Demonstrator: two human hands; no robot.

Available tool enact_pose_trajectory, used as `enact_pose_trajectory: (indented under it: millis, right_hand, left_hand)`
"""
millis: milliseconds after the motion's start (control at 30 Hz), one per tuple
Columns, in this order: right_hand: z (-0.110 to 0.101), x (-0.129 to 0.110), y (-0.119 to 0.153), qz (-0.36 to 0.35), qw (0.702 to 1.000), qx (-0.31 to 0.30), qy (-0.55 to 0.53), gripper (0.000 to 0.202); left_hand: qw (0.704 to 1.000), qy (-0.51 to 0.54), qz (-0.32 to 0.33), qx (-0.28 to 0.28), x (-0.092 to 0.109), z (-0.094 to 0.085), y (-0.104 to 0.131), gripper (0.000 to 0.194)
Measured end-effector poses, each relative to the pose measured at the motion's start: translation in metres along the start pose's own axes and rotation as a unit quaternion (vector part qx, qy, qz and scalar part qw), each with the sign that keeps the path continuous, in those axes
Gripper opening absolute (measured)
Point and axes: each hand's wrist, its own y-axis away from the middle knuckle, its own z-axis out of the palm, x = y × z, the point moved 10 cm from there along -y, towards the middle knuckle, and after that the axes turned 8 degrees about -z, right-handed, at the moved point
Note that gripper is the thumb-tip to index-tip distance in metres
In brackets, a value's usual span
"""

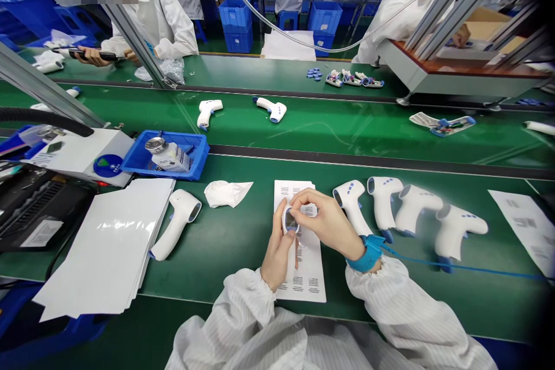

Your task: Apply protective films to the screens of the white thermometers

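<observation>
Left hand: fingers wrapped around a white plastic handheld device with a small dark screen, thumb at the screen's lower edge; grip closed on it. Right hand: thumb and forefinger drawn close together at the screen's upper edge; cannot tell whether they pinch anything. The device is held over a long white printed paper sheet, the landmark for all places below. A blue wristband circles the right wrist, its thin blue cord running off to the right of the sheet.

Right of the sheet: four white gun-shaped plastic devices with blue details lie in a row on the dark green bench top. Well beyond them, on the same side, another white sheet with grey printed patches.

Left of the sheet: a crumpled piece of thin white material; farther out, one more white gun-shaped device, tilted, next to a stack of glossy white sheets.

Beyond the sheet, to the left: a blue plastic tray holding a white-labelled bottle with a metal cap. Straight beyond the sheet: a bright green conveyor belt, carrying two white gun-shaped devices to the left and an opened white-and-blue shell to the right.
</observation>
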Motion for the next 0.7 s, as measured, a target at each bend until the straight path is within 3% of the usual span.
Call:
enact_pose_trajectory:
  millis: [700]
  right_hand:
    - [0.0022,0.0020,0.0020,-0.012,1.000,-0.001,0.026,0.007]
  left_hand:
    - [1.000,0.008,-0.004,0.010,-0.0014,-0.0002,-0.0018,0.061]
